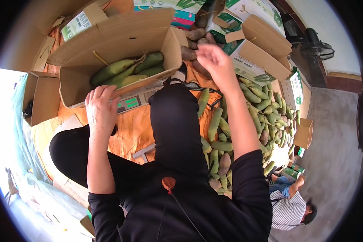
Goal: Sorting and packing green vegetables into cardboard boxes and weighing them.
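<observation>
Cardboard carton (pixel 116 45): pressure on its near edge from my slightly spread left hand (pixel 100 107) could tip it; my right hand (pixel 214 60) hangs half-curled.

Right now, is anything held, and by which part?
Left hand is over the near rim of the box, grip unclear; right hand appears empty.

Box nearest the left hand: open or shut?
Open: the cardboard box has its far flap raised, and long green vegetables show inside through the top.

Blown-out daylight from the left, washed-out plastic sheeting (pixel 38 191), bent edges, black rim.
</observation>
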`<state>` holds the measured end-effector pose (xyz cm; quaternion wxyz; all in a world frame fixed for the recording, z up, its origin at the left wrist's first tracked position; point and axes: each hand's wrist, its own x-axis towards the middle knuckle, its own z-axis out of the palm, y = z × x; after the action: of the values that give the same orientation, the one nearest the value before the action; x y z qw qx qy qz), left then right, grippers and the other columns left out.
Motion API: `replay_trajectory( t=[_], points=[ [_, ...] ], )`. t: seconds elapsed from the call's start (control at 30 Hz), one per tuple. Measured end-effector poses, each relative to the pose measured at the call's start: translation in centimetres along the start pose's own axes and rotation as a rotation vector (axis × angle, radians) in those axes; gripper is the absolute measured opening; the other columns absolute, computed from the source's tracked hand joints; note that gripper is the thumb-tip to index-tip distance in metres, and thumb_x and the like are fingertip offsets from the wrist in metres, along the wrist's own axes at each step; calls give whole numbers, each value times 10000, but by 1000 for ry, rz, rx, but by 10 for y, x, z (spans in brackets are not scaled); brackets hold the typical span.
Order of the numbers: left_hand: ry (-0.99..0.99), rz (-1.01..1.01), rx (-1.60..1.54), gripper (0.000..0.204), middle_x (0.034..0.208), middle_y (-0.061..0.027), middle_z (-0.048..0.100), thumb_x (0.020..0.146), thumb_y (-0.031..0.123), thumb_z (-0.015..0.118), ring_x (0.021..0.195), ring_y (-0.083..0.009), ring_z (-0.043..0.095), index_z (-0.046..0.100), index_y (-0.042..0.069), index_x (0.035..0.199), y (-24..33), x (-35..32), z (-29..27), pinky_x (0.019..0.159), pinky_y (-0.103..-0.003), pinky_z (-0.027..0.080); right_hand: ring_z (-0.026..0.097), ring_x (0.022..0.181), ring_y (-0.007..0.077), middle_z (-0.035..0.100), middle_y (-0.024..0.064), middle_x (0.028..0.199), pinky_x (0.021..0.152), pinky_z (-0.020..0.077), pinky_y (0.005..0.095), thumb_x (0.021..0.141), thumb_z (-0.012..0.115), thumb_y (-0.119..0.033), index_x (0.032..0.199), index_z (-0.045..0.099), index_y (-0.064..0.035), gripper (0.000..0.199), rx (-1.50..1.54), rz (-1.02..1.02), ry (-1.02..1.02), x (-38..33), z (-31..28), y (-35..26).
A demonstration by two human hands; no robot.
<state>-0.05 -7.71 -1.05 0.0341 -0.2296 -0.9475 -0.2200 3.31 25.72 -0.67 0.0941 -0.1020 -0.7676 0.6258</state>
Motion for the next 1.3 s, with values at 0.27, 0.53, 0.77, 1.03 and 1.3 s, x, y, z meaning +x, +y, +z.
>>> replay_trajectory(
  t=[0.27,0.53,0.77,1.03,1.3],
  points=[
    [32,25,31,302,1060,-107,612,771,80,660,1010,-305,566,634,64,1072,5,7,3,927,-403,412,621,856,197,660,111,924,767,491,327,839,664,-111,1059,615,19,260,-542,447,60,-176,-68,200],
    [90,7,20,262,1024,-122,622,792,94,659,978,-311,574,645,55,1050,7,13,3,882,-400,432,569,619,133,618,45,776,502,447,295,811,714,-156,1114,601,-30,347,-331,1068,254,-245,-60,326],
    [48,-41,23,273,1052,-95,608,804,142,656,1017,-298,556,633,65,1065,3,9,0,1009,-448,354,570,616,160,608,60,799,511,436,318,828,695,-137,1165,555,12,394,-323,930,429,-197,-37,354],
    [26,-47,36,261,1025,-92,612,800,137,654,1018,-292,557,636,59,1048,5,12,0,1018,-475,346,558,1105,321,518,156,1273,907,492,424,741,782,-172,1359,401,-13,743,-330,1092,266,-154,-39,353],
    [7,-80,21,238,1010,-100,615,791,128,651,1011,-301,568,645,52,1016,6,10,-3,1024,-471,346,588,976,284,553,121,1148,724,495,418,720,788,-102,1256,470,-5,631,98,1058,491,-171,-31,362]
  ],
)
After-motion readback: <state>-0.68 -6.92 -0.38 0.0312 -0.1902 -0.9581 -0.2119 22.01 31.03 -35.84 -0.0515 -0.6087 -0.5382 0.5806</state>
